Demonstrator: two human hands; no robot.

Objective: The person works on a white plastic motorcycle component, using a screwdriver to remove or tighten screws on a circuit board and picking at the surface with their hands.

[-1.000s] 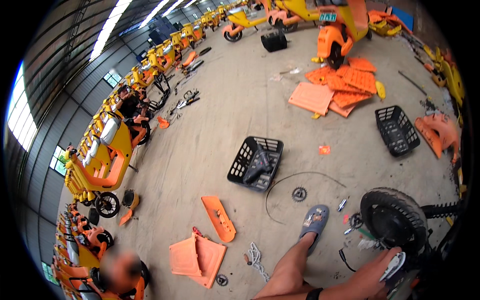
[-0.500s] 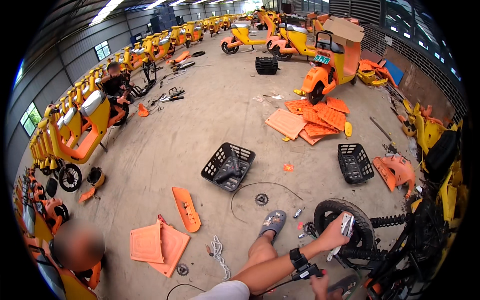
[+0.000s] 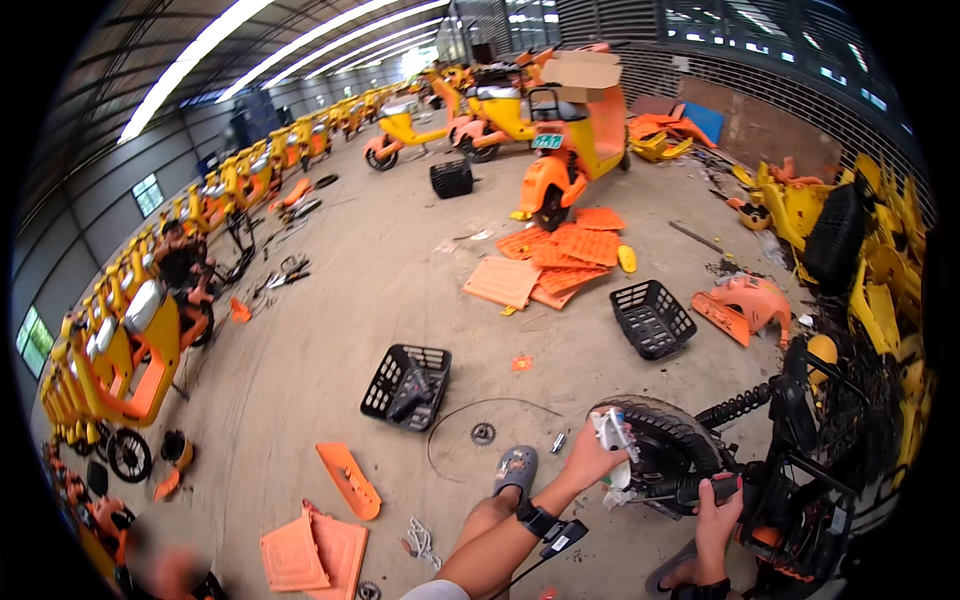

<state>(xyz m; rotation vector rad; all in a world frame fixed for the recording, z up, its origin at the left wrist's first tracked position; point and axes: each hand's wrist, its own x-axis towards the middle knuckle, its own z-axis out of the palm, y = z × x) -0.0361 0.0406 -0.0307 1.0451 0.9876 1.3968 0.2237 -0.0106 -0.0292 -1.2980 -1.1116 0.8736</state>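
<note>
My left hand (image 3: 590, 455) is closed around a silver metal object (image 3: 613, 435) at the left side of a black wheel (image 3: 662, 450). To its right, my right hand (image 3: 714, 515) grips a black cylindrical part (image 3: 700, 488) beside the hub; whether this is fixed to the bike cannot be told. The wheel belongs to a dark, stripped scooter frame (image 3: 805, 480) with a coil-spring shock (image 3: 735, 402). A black strapped device (image 3: 552, 530) sits on my left wrist. A small white crumpled item (image 3: 617, 495) shows under my left hand.
A black crate with a drill (image 3: 405, 400), another crate (image 3: 655, 320), stacked orange panels (image 3: 567, 255), loose orange parts (image 3: 345, 480) and a sprocket (image 3: 483, 433) lie on the floor. Yellow scooters (image 3: 140, 360) line the left, where a person (image 3: 180, 255) crouches; scrap bodywork (image 3: 880, 280) piles right.
The view has swung rightward and up. My right hand has risen from below my left wrist to grip the black part by the wheel; my left hand still holds the silver object.
</note>
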